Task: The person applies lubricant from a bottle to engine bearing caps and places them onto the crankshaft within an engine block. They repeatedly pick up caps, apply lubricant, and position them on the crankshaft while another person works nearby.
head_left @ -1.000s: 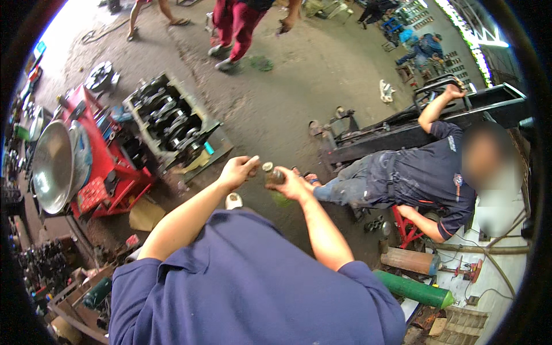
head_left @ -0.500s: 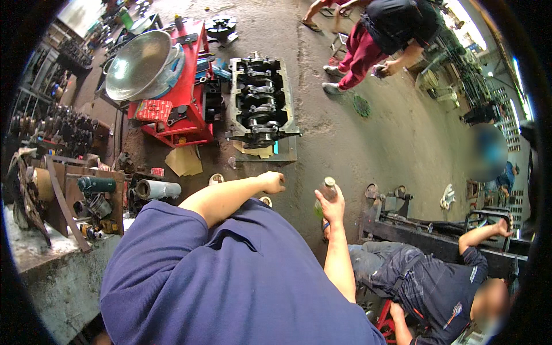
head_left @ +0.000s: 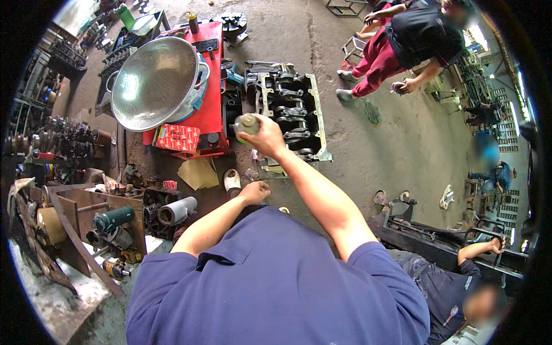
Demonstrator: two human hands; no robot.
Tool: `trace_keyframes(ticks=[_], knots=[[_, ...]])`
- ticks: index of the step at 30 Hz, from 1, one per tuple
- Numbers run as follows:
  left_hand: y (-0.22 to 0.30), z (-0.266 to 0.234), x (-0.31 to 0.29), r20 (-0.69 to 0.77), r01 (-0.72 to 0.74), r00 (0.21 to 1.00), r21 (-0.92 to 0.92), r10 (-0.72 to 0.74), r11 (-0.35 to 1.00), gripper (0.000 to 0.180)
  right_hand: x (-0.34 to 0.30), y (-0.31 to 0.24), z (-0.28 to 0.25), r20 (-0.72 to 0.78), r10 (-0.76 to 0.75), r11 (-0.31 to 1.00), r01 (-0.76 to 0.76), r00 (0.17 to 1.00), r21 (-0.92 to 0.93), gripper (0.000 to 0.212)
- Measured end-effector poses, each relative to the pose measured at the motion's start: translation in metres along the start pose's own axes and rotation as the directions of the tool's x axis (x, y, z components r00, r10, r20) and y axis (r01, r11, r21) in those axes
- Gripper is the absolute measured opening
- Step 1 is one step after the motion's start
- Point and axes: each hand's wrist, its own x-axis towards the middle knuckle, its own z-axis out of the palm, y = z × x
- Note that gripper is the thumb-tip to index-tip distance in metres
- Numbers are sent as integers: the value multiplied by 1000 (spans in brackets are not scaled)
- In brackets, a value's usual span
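Observation:
My right hand [head_left: 265,137] is wrapped round a clear bottle [head_left: 246,127] with greenish liquid, its top facing up toward me. I hold it at the near left corner of an engine block [head_left: 318,118], in front of the red cart. Inside the block lies a crankshaft [head_left: 292,111]. Close to my body, my left hand [head_left: 256,192] has its fingers curled in; what they hold, if anything, is hidden. A crumpled clear plastic piece [head_left: 251,173] lies on the floor just beyond it.
On the red cart [head_left: 214,75] stand a large perforated metal bowl [head_left: 154,83] and a red-and-white box [head_left: 178,138]. Cardboard [head_left: 199,173] lies on the floor. A bench with metal parts [head_left: 115,221] is at left. One person [head_left: 397,46] stands far right; another [head_left: 437,287] is near right.
My right hand has swung left and forward with the bottle, from my right side to the engine block. My left hand has drawn slightly back and left. The view has shifted.

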Motion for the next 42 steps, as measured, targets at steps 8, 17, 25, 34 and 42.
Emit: trace_keyframes(ticks=[8, 17, 25, 34, 42], knots=[[-31, -87, -8, -105, -62, 993, -74, 54, 995, 42, 92, -34, 86, 47, 111, 991, -114, 993, 74, 47], [-28, -111, 20, -83, -3, 996, 96, 11, 995, 34, -38, -15, -14, -338, 121, 959, -22, 933, 284, 44], [48, -81, 75, 153, -342, 940, 401, 306, 850, 51, -194, 2, -85, -581, 462, 877, -246, 670, 413, 39], [103, -30, 123, 85, -119, 992, 489, 89, 864, 75, -260, 0, -100, -680, 537, 838, -223, 500, 498, 36], [141, 75, 164, -479, 499, 789, 132, -385, 857, 122, -326, 34, -150, -653, 571, 820, -306, 498, 485, 38]])
